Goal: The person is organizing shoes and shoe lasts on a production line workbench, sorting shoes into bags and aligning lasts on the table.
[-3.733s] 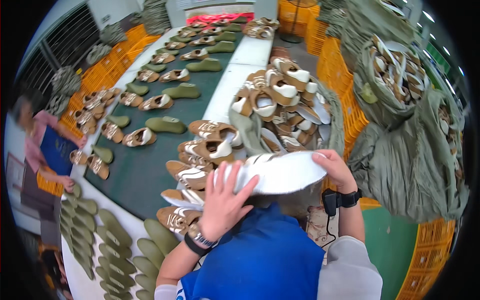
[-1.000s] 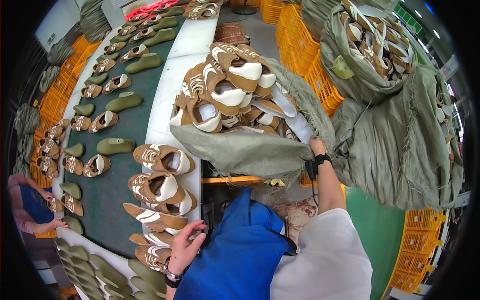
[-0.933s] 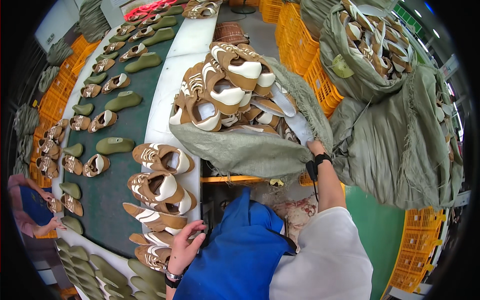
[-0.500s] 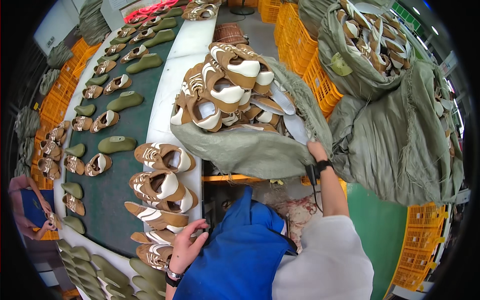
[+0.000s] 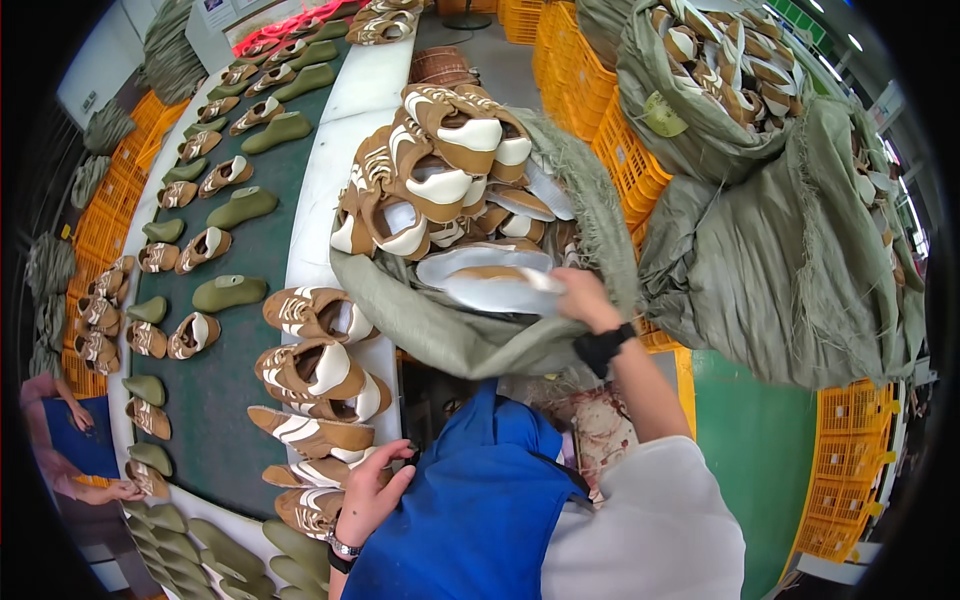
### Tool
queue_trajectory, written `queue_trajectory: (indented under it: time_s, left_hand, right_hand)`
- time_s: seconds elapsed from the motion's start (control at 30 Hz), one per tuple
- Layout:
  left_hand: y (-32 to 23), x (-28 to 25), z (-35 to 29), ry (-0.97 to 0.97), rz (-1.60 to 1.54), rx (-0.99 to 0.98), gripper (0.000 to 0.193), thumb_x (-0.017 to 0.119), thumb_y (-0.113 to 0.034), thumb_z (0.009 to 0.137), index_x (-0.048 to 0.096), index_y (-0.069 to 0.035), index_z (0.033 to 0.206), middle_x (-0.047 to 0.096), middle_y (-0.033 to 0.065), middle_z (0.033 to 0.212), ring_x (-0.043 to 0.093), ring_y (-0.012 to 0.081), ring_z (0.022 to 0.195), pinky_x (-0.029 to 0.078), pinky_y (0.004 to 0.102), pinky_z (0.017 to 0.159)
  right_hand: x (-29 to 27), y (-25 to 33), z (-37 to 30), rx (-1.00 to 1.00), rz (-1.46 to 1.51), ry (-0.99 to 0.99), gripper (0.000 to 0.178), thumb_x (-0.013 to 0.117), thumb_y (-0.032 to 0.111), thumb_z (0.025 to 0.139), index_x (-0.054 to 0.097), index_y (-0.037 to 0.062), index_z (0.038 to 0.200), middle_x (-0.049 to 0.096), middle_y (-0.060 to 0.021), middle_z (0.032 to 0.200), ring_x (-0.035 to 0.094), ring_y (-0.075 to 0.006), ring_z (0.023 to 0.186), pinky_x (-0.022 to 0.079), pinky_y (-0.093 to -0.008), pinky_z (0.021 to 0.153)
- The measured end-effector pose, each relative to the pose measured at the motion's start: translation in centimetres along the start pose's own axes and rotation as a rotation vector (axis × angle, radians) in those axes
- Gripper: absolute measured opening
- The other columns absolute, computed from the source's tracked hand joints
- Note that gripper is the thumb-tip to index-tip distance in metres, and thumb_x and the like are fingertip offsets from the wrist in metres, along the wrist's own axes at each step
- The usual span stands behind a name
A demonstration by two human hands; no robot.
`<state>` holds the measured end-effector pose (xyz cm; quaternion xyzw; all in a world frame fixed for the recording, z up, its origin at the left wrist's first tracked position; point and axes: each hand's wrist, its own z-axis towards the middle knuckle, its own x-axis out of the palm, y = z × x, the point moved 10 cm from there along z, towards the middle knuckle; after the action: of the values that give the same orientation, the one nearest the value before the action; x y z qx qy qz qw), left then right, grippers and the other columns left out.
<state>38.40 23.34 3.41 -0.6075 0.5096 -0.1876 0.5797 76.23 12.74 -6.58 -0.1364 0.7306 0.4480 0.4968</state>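
Shoe (image 5: 508,294) lies pale-soled over the sack (image 5: 430,328), left of the nearer right hand (image 5: 583,298), long axis crosswise; right fingers pinch its end. Left hand (image 5: 372,492), lower, has parted fingers, seemingly empty.

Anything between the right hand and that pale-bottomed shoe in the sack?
Nothing visible: the right hand seems to grip the shoe by its right end. The sack's near side lies below the shoe in the picture, not in between.
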Motion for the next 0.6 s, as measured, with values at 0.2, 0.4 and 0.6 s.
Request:
queue_trajectory:
  time_s: [0.2,0.4,0.6]
  left_hand:
    - [-0.6,-0.1,0.3,0.032,0.106,-0.025,0.033,0.064,-0.006,0.081,0.057,-0.001,0.113,0.065,0.0119,0.096,0.064,0.0221,0.087,0.049,0.0293,0.076]
    - [0.5,-0.9,-0.4,-0.026,0.082,-0.043,0.032,0.064,-0.006,0.080,0.056,0.001,0.111,0.065,0.0140,0.096,0.064,0.0264,0.087,0.049,0.0311,0.076]
    - [0.2,-1.3,-0.3,-0.060,0.131,-0.042,0.031,0.064,-0.007,0.080,0.056,0.001,0.109,0.065,0.0142,0.095,0.064,0.0271,0.088,0.049,0.0317,0.076]
  right_hand:
    - [8.7,-5.4,5.4,0.193,0.636,0.069,0.035,0.059,0.017,0.079,0.062,0.0037,0.111,0.065,-0.0161,0.103,0.060,-0.0287,0.097,0.045,-0.0338,0.086]
    - [7.2,-21.2,1.0,0.791,-0.156,-0.151,0.035,0.056,0.017,0.082,0.057,-0.0028,0.111,0.060,-0.0218,0.109,0.058,-0.0366,0.101,0.047,-0.0391,0.086]
    - [8.7,-18.2,1.5,0.689,0.147,-0.002,0.054,0.060,0.023,0.072,0.051,-0.0089,0.114,0.052,-0.0320,0.116,0.053,-0.0361,0.110,0.042,-0.0404,0.093]
